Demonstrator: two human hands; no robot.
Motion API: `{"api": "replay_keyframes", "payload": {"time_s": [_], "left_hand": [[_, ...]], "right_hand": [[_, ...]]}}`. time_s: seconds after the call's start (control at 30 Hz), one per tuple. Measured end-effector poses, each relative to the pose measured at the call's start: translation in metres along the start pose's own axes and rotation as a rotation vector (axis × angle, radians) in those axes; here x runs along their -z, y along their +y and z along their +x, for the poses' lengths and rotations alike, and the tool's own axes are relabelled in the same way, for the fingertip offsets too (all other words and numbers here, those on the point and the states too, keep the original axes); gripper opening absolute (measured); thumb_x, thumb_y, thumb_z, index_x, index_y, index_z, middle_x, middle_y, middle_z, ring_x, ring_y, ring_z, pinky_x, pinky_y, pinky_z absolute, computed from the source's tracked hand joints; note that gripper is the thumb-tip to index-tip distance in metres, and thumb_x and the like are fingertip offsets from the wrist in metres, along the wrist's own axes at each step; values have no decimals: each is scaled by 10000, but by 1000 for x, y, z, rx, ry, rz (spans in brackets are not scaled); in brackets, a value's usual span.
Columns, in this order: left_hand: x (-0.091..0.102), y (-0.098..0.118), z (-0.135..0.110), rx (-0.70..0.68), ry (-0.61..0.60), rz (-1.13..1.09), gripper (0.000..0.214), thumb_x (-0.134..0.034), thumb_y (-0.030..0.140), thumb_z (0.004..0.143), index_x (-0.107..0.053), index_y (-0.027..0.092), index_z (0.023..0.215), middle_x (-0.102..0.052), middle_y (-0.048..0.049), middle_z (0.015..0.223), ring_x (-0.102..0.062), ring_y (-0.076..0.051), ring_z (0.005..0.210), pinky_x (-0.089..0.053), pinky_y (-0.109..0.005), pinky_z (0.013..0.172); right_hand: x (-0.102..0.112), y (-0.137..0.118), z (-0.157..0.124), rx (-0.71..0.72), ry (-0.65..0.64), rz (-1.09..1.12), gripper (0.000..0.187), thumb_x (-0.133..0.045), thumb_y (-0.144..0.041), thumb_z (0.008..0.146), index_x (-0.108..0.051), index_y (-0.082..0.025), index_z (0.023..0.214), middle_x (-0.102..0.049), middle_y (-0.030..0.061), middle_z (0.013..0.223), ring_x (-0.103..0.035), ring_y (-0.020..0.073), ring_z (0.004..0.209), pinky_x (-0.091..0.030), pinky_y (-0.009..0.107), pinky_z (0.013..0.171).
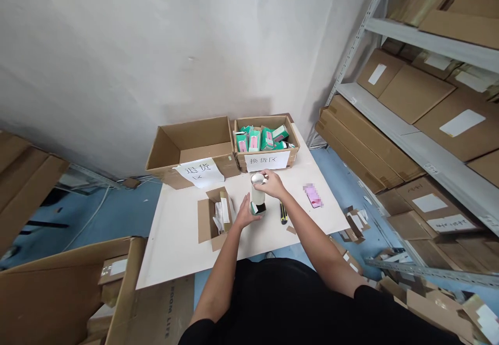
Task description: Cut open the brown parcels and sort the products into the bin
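At the middle of the table, my right hand [272, 184] grips the top of a pale bottle with a silver cap [258, 188]. The bottle stands upright over a small open green box [258, 209], its lower end at or just inside the mouth. I cannot tell how deep it sits. My left hand [245, 212] is wrapped around the box's left side. A black and yellow utility knife [283, 214] lies to the right of the box. On the left stands an open cardboard box [205, 222] with white packing material inside.
At the table's back are a large open carton [167, 171] with a handwritten sign and another carton [294, 156] holding several green boxes. A pink, partly blurred item [313, 195] lies on the white table [171, 246] at right. Shelves [413, 140] with cartons line the right side.
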State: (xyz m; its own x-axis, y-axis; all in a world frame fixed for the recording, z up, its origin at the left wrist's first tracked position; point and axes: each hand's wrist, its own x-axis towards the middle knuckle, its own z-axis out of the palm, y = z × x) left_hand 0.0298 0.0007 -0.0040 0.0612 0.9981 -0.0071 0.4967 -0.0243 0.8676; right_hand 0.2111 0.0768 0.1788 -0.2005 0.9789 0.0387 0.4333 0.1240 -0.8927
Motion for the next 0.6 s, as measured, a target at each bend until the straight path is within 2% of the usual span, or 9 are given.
{"api": "replay_keyframes", "payload": {"time_s": [0.07,0.1,0.13,0.2,0.3,0.37,0.47,0.53,0.6], "left_hand": [[16,30,1,6,60,-73,1326,-967,503,560,-274,240,1660,-344,-196,1691,-319,-405,1571,-330,-562,1243],[24,49,2,-12,100,-121,1238,-931,510,635,-278,277,1661,-353,-172,1690,-341,-381,1565,-359,-547,1229],[31,68,4,-52,143,-163,1148,-900,501,691,-303,303,1651,-379,-152,1678,-384,-356,1543,-402,-523,1203],[43,107,8,-147,215,-192,1060,-899,454,701,-384,313,1617,-465,-127,1618,-488,-322,1464,-474,-470,1147],[58,150,15,-139,338,-174,943,-895,401,701,-499,278,1548,-611,-117,1466,-626,-292,1289,-542,-429,1055],[69,163,17,-91,375,-207,960,-901,405,694,-495,254,1551,-669,-116,1377,-674,-276,1197,-560,-416,1020],[84,167,16,-63,339,-366,1091,-900,439,709,-356,243,1634,-707,-113,1303,-702,-261,1154,-569,-404,1008],[90,166,17,-75,255,-496,1174,-882,464,740,-215,261,1684,-716,-113,1292,-716,-254,1143,-578,-408,1001],[92,166,21,-80,199,-559,1200,-869,478,763,-140,294,1698,-690,-128,1356,-705,-261,1189,-578,-411,1011]], "right_hand": [[3,-6,-1,14,0,6,379,-790,-434,628,-626,-249,916,-683,-19,918,-614,200,867,-475,305,783],[3,-10,-2,17,4,5,386,-800,-439,628,-632,-247,917,-683,-19,908,-613,201,861,-476,307,780],[3,-13,-3,19,7,4,392,-811,-440,625,-638,-246,918,-683,-19,900,-614,203,858,-478,309,780],[3,-17,-3,20,6,17,402,-833,-438,619,-648,-241,917,-683,-16,891,-617,206,852,-487,318,790],[5,-16,-3,40,-50,172,445,-851,-474,656,-673,-231,984,-702,11,965,-639,211,891,-510,344,851],[9,-7,-5,63,-144,366,558,-855,-505,692,-673,-239,1148,-708,48,1119,-656,223,1023,-508,368,950],[11,14,-13,58,-380,587,904,-931,-468,648,-546,-304,1449,-659,79,1323,-620,243,1236,-458,418,1087],[4,26,-20,36,-521,650,1101,-978,-435,601,-442,-323,1556,-671,83,1289,-651,259,1202,-475,462,1078],[-8,33,-27,27,-481,696,1163,-974,-448,623,-365,-323,1606,-698,70,1193,-691,269,1113,-526,479,1012]]}}
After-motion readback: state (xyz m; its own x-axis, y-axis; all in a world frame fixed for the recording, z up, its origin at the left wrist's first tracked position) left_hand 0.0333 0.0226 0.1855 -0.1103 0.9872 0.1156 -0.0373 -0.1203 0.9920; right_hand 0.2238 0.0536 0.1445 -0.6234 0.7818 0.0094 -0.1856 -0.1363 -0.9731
